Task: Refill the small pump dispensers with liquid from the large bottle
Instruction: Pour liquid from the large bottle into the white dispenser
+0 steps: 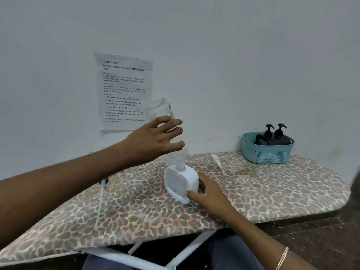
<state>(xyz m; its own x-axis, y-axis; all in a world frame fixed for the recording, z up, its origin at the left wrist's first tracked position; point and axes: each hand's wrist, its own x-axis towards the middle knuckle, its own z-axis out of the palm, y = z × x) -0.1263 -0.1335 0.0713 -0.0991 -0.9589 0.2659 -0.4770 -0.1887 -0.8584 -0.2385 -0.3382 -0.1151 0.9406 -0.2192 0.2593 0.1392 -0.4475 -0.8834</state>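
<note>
My left hand grips a large clear plastic bottle, tipped upside down so its neck sits in the open mouth of a white square dispenser. The dispenser stands on the leopard-print board, tilted a little, and my right hand holds its lower right side. The dispenser's white pump head with its tube lies loose on the board behind and to the right. Two black pump dispensers stand in a teal basket at the back right. Liquid inside the clear bottle is hard to make out.
A printed sheet is taped to the wall behind the bottle. A white strap or cord runs across the board's left part, near a small black item. The board's rounded end is at the right; its white metal legs show below.
</note>
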